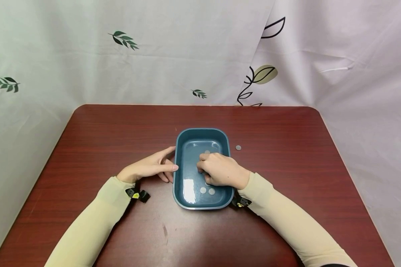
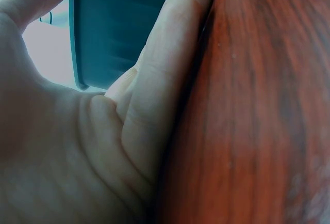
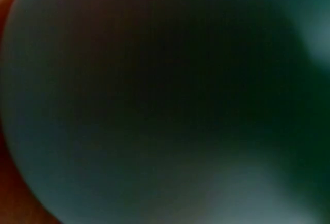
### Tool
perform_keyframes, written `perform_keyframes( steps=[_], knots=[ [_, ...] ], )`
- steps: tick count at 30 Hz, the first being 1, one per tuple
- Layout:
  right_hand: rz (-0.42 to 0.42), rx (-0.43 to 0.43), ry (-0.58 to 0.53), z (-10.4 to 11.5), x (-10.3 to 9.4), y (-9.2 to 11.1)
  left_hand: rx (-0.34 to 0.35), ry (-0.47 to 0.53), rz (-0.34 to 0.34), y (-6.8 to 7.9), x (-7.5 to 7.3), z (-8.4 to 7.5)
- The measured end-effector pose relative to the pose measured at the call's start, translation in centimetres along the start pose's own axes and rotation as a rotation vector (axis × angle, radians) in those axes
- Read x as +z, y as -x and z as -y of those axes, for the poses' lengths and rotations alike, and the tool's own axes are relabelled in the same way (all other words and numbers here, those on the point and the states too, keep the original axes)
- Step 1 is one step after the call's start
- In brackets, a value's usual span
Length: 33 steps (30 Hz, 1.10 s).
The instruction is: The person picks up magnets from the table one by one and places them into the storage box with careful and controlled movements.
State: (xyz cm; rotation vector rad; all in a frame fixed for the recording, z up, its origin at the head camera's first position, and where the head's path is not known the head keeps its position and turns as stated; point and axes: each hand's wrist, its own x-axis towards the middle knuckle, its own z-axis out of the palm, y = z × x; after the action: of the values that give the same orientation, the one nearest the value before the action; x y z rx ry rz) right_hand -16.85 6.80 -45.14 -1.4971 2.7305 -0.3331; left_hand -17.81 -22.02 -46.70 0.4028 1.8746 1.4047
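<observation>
A blue rectangular tray (image 1: 183, 200) with raised walls stands on the table, several small silver coins (image 1: 203, 190) on its floor. My left hand (image 1: 153, 167) is at the tray's left side, thumb touching the rim and the other fingers extended along the outer wall. In the left wrist view, that hand (image 2: 149, 95) lies against the tabletop beside the tray wall (image 2: 113, 28). My right hand (image 1: 222, 170) reaches over the right rim into the tray, fingers curled downward among the coins. Its fingertips are hidden, so whether they pinch a coin is unclear. The right wrist view is dark and blurred.
One loose coin (image 1: 238, 147) lies on the reddish-brown wooden table (image 1: 274, 133), just right of the tray. White curtains (image 1: 160, 66) with leaf prints hang behind and beside the table. A small black device (image 1: 138, 194) is strapped at my left wrist.
</observation>
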Motion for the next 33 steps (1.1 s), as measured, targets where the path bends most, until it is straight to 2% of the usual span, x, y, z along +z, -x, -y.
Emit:
perform_keyframes(
  steps=[20,26,33],
  knots=[
    [-0.006,-0.042,-0.061,-0.1,-0.4,0.3,-0.004,0.012,0.007,0.0,0.0,0.1],
    [-0.050,-0.055,-0.083,-0.4,-0.7,0.7,-0.004,0.009,0.009,-0.1,0.0,0.1],
    [-0.142,-0.068,-0.120,-1.0,-1.5,1.3,-0.005,0.006,0.002,0.0,0.0,0.1]
  ],
)
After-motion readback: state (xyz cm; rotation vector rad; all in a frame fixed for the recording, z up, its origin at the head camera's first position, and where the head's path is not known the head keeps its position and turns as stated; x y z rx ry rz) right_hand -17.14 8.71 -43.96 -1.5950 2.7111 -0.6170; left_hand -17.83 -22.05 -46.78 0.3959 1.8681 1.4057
